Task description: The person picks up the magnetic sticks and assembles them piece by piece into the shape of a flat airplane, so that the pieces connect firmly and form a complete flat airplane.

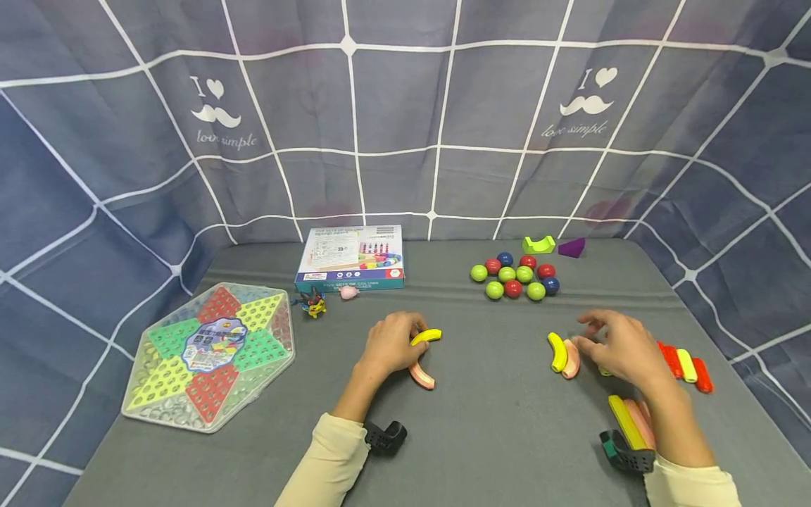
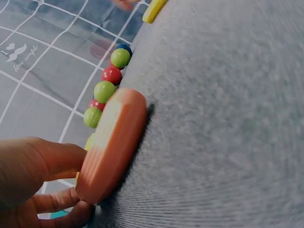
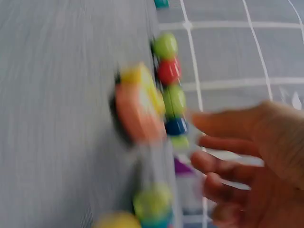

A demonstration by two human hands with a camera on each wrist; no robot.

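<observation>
My left hand [image 1: 395, 341] pinches a curved yellow block [image 1: 426, 336] between thumb and fingers. A curved orange block [image 2: 116, 142] lies right against its fingertips in the left wrist view, hiding most of the yellow one. On the right, my right hand [image 1: 624, 348] hovers with loosely bent fingers and nothing between them. Just left of its fingertips, another curved yellow block [image 1: 557, 352] and a curved pink-orange block [image 1: 571, 359] lie side by side. A yellow-green piece [image 1: 605, 371] shows partly beneath that hand. The right wrist view is blurred.
Several red, green and blue balls [image 1: 507, 274] cluster at the back, near a green arch [image 1: 538, 245] and purple wedge [image 1: 571, 247]. Long yellow blocks [image 1: 627, 422] and red pieces [image 1: 703, 375] lie right. A game box [image 1: 351, 257], small figures [image 1: 312, 303] and star-patterned board [image 1: 215, 296] occupy the left.
</observation>
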